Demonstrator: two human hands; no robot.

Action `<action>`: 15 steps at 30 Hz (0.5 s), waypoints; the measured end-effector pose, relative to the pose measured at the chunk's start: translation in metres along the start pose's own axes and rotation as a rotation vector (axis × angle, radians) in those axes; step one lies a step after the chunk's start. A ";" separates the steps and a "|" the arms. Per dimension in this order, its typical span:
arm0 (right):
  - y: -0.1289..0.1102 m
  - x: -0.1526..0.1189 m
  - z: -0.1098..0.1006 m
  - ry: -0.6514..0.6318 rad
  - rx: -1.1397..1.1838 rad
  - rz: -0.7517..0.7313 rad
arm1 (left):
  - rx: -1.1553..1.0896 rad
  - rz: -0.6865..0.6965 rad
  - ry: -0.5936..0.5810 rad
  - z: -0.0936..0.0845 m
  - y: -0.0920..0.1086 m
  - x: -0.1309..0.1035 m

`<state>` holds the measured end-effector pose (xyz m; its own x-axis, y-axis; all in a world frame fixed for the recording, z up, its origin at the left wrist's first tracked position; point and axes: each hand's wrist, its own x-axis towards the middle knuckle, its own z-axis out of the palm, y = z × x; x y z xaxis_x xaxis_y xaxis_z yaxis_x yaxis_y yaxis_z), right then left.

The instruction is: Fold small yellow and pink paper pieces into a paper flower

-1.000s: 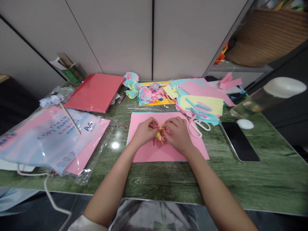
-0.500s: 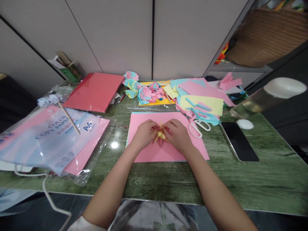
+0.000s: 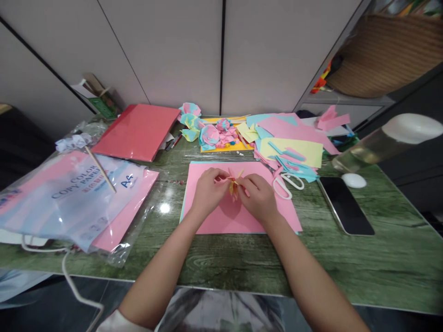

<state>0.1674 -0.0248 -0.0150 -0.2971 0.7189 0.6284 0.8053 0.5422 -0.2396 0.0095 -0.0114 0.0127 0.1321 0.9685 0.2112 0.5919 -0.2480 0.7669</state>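
Left hand (image 3: 207, 190) and right hand (image 3: 259, 197) together pinch a small pink-and-yellow paper piece (image 3: 234, 183). Beneath lies a pink sheet (image 3: 221, 216); scissors (image 3: 287, 183) rest nearby.

Green wood-grain table (image 3: 380, 258) against pale grey panelled wall (image 3: 173, 46).

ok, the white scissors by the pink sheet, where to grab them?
Take the scissors by the loop handles, which lie flat and bare on the green table. Probably come from above on the right; the blade end is tucked under paper scraps.
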 end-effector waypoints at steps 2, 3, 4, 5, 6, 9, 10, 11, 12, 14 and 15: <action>0.000 -0.001 0.001 -0.005 -0.011 -0.014 | 0.034 0.004 0.001 0.001 -0.002 0.000; 0.000 -0.001 0.001 -0.009 -0.014 -0.023 | 0.064 0.015 0.013 0.002 -0.002 0.000; 0.000 -0.001 0.001 -0.016 -0.015 -0.034 | 0.099 0.030 0.034 0.002 -0.002 0.000; 0.000 -0.001 0.001 -0.027 -0.014 -0.045 | 0.136 0.044 0.059 0.003 -0.001 -0.001; 0.000 -0.001 0.002 -0.034 -0.014 -0.055 | 0.172 0.056 0.085 0.003 -0.001 -0.001; -0.001 0.000 0.002 -0.025 -0.025 -0.060 | 0.253 0.074 0.109 0.004 0.004 -0.003; -0.002 0.000 0.002 -0.013 -0.028 -0.059 | 0.266 0.078 0.092 0.004 0.005 -0.004; -0.002 0.001 0.002 0.000 -0.028 -0.056 | 0.273 0.082 0.067 0.004 0.006 -0.004; -0.002 0.001 0.002 0.014 -0.023 -0.053 | 0.272 0.087 0.040 0.004 0.007 -0.004; -0.002 0.002 0.002 0.042 -0.003 -0.049 | 0.248 0.087 -0.005 0.004 0.008 -0.004; -0.002 0.002 0.002 0.058 0.005 -0.050 | 0.226 0.080 -0.020 0.004 0.009 -0.004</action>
<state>0.1638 -0.0237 -0.0146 -0.3068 0.6643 0.6817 0.7873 0.5795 -0.2104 0.0168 -0.0170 0.0163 0.1999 0.9469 0.2518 0.7415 -0.3142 0.5928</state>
